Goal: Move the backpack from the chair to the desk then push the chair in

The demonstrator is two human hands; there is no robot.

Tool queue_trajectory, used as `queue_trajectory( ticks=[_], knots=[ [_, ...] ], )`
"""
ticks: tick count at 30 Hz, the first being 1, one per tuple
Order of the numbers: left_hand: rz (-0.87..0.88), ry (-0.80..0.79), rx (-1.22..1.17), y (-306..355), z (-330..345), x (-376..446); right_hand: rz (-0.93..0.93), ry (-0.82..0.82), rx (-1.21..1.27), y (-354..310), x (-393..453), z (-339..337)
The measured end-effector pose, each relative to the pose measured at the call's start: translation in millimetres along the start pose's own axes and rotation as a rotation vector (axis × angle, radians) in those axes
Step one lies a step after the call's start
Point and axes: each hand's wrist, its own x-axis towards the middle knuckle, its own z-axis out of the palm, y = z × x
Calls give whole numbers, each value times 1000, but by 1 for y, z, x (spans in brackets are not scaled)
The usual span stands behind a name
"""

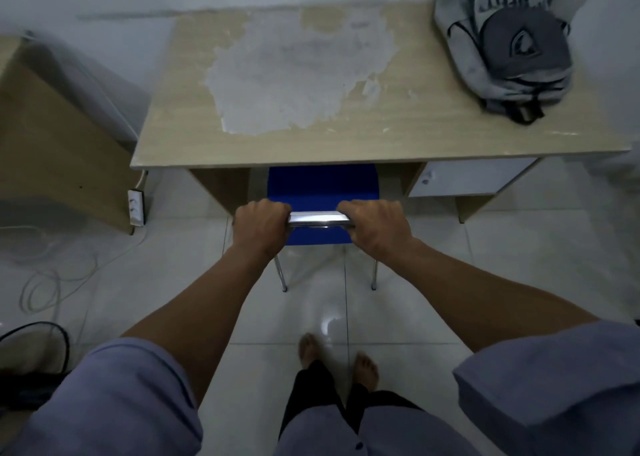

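The grey fabric backpack [505,50] lay on the far right corner of the light wooden desk [346,136], up against the white wall. It was well apart from both hands, far off and to the right of them.

The blue plastic chair with shiny metal legs [322,185] stood in front of the person. The front of its seat was tucked under the desk edge, between the desk's side panels. Its two back legs stood out on the white tiled floor [485,265].

The left hand [259,227] was curled tight around the left end of the chair's silver top rail. The right hand [375,225] was curled tight around the right end of the same rail. The two hands were apart, with a bare bit of rail showing between them. Both arms reached straight out from loose pale blue sleeves.

A big worn grey patch covered the middle of the desk top. Bare feet stood on the tiles below.
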Motion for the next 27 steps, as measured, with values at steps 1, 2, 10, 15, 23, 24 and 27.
queue_trajectory(
  ticks=[1,2,10,15,23,24,27],
  knots=[
    [2,4,-5,-2,-2,12,8,7,-4,4,11,1],
    [4,10,-3,-4,-5,24,16,15,-15,7,22,2],
    [72,32,6,-21,-12,117,117,76,-60,33,104,12],
    [180,31,31,-37,-3,133,36,103,-70,40,108,18],
    [250,-171,-101,-39,-14,135,37,-135,85,38,108,-4],
    [280,-219,-167,-39,-22,136,54,-193,119,39,110,-14],
    [270,-188,-267,-32,-58,144,118,-150,191,44,115,-40]
  ],
)
